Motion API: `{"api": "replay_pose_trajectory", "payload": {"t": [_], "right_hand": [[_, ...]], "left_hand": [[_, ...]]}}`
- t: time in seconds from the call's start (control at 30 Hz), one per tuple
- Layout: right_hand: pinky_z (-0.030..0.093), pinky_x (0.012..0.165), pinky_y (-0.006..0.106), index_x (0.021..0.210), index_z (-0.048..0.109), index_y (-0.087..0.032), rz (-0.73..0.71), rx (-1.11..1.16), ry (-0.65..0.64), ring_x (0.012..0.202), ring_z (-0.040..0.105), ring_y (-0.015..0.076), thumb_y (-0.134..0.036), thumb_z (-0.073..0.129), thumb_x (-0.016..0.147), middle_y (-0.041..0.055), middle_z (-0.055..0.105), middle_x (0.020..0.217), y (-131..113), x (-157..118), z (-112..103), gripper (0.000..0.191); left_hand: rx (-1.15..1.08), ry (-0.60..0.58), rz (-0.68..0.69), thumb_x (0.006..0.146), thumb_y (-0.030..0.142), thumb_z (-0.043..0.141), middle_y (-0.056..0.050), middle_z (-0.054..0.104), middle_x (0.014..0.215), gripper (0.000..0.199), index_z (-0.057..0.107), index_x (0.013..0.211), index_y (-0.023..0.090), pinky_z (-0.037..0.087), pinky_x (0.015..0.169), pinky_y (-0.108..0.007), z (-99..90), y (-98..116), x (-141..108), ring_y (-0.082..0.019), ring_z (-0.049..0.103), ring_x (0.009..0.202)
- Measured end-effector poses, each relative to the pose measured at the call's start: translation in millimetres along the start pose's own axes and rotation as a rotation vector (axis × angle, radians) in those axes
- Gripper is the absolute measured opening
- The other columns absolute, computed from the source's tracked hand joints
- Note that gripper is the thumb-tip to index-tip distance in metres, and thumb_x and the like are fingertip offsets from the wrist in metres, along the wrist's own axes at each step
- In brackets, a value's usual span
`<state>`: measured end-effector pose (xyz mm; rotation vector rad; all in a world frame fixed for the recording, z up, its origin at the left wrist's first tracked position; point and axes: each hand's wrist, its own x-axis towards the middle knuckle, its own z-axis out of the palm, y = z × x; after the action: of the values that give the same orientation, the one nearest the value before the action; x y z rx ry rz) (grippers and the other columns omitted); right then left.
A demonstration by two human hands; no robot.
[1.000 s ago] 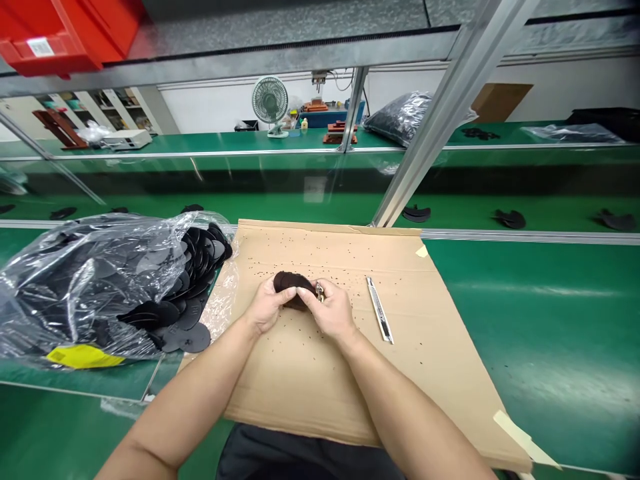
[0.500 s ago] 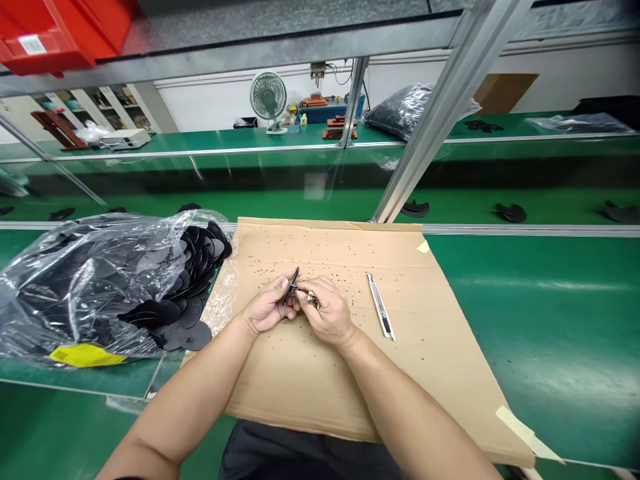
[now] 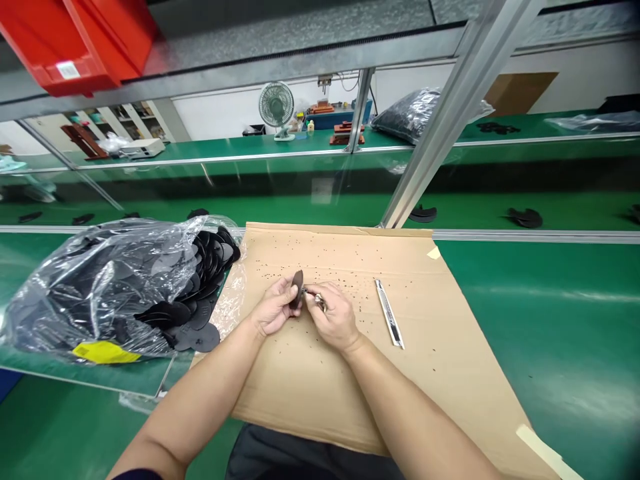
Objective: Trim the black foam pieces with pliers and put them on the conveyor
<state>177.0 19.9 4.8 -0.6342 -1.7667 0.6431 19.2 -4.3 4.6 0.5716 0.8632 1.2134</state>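
Observation:
My left hand [image 3: 274, 308] is closed around a thin black rounded plate [image 3: 298, 288], tilted nearly on edge. My right hand [image 3: 334, 315] pinches a small metal tool [image 3: 320, 301]; its exact kind is too small to make out. The tool's tip meets, or comes very close to, the right side of the plate. Both hands are above a cardboard sheet [image 3: 300, 380] sprinkled with tiny dark bits. To the right of my right hand lies a utility knife [image 3: 389, 313]. Similar black plates [image 3: 200, 327] spill from a clear plastic bag [image 3: 100, 287] on the left.
A metal strut [image 3: 440, 120] slants up behind the cardboard. Beyond it runs a green conveyor [image 3: 300, 200] carrying several black pieces [image 3: 524, 217]. A red bin [image 3: 80, 53] sits on the overhead shelf, and a fan [image 3: 277, 110] stands at the back.
The black plate has turned in my left hand, so more of its flat face shows. My right hand still holds the tool against or near it. The whole view has shifted slightly.

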Motion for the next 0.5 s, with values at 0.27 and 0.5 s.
{"api": "replay_pose_trajectory", "payload": {"t": [0.27, 0.5], "right_hand": [[0.041, 0.061, 0.027, 0.083, 0.063, -0.015, 0.446, 0.323, 0.412, 0.063, 0.048, 0.0139, -0.035, 0.063, 0.086, -0.0001, 0.054, 0.068, 33.5, -0.2, -6.8, 0.021], [0.038, 0.056, 0.025, 0.082, 0.061, -0.015, 0.427, 0.338, 0.333, 0.058, 0.045, 0.0131, -0.034, 0.060, 0.087, -0.0011, 0.051, 0.065, 25.7, 0.8, -10.7, 0.020]], "left_hand": [[0.328, 0.450, 0.355, 0.064, 0.015, 0.076, -0.007, 0.067, 0.102, 0.041, 0.064, 0.103, 0.015, 0.049, 0.088, -0.034, -6.0, 52.8, 74.9, -0.019, 0.062, 0.094], [1.534, 0.673, 0.676, 0.075, 0.009, 0.060, -0.014, 0.053, 0.119, 0.036, 0.066, 0.109, 0.013, 0.038, 0.101, -0.040, -3.0, 124.2, 168.3, -0.029, 0.048, 0.114]]}}
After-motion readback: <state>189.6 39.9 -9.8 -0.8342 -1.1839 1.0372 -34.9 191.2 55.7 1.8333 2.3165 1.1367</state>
